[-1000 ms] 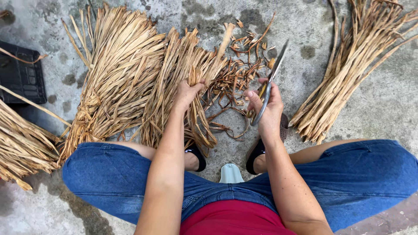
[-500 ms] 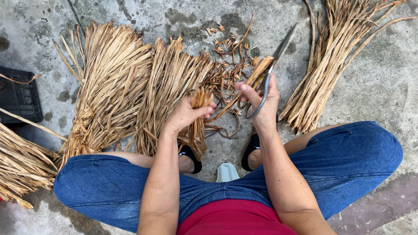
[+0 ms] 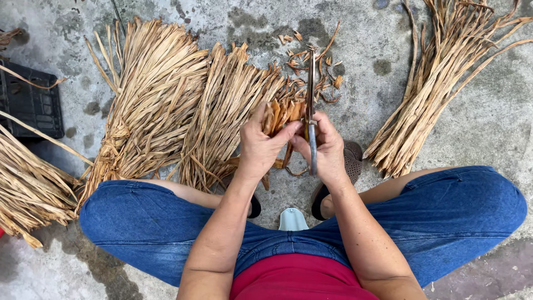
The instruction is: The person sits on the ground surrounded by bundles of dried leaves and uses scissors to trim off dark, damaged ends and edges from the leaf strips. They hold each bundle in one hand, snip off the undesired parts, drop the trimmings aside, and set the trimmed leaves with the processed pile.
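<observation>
1. Head view, hands. Left hand (image 3: 260, 145) has its fingers wrapped tight around a small bunch of dried stalks (image 3: 279, 114), held up in front of the knees, stalk ends pointing away from the body. Right hand (image 3: 327, 151) grips a pair of scissors (image 3: 310, 111); fingers are closed around the handles, blades pointing away and lying right against the bunch. Whether the blades stand apart or together I cannot tell from this angle.

2. Head view, surroundings. Person sits low over a stained concrete floor (image 3: 366, 66), knees spread, in blue jeans (image 3: 455, 211). Sorted stalk bundles (image 3: 183, 105) fan out on the left, a looser stalk pile (image 3: 438, 83) lies to the right, well apart from the hands. Short trimmed scraps (image 3: 311, 53) are scattered just beyond the scissors. A black crate (image 3: 30, 105) sits at the far left edge.

3. Risk, fingers near the blade. The left thumb and fingertips lie just beside the scissors, almost touching the right hand. A cut taken too close to the grip could nip skin.

4. Risk, bunch slipping. The stalks look dry and stiff; if the left hand's grip loosens during a cut, they could splay and trim unevenly, or drop among the scraps.

5. Risk, flying bits. Brittle ends may snap off toward the face or lap, judging by how widely the scraps lie.

6. Risk, mixing. Offcuts land near the sorted bundles and could get tangled into them.
</observation>
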Tool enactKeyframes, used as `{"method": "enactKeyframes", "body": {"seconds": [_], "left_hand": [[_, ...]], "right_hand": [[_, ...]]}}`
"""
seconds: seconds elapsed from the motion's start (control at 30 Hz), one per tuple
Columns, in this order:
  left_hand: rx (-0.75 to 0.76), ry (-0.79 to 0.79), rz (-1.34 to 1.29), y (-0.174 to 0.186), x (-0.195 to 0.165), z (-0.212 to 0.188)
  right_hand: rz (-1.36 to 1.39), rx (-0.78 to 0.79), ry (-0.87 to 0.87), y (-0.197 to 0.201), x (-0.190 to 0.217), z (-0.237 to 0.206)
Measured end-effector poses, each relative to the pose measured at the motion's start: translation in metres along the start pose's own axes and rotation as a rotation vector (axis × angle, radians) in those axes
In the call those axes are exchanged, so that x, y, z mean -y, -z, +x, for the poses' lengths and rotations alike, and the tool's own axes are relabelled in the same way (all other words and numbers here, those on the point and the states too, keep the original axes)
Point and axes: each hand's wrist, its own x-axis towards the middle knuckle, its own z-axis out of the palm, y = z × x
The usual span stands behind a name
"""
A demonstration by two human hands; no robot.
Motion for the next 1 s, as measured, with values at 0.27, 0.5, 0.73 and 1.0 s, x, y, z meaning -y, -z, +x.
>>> {"method": "enactKeyframes", "body": {"seconds": [0.27, 0.5, 0.73, 1.0], "left_hand": [[0.161, 0.249, -0.199, 0.016, 0.023, 0.004], [0.287, 0.234, -0.317, 0.004, 0.029, 0.002], [0.154, 0.337, -0.278, -0.007, 0.042, 0.003], [-0.044, 0.223, -0.531, 0.019, 0.045, 0.014]], "right_hand": [[0.175, -0.174, -0.044, 0.003, 0.031, 0.006], [0.147, -0.217, -0.004, 0.004, 0.033, 0.005], [-0.029, -0.203, 0.022, 0.008, 0.02, 0.007], [-0.441, 0.031, 0.01, -0.003, 0.012, 0.005]]}}
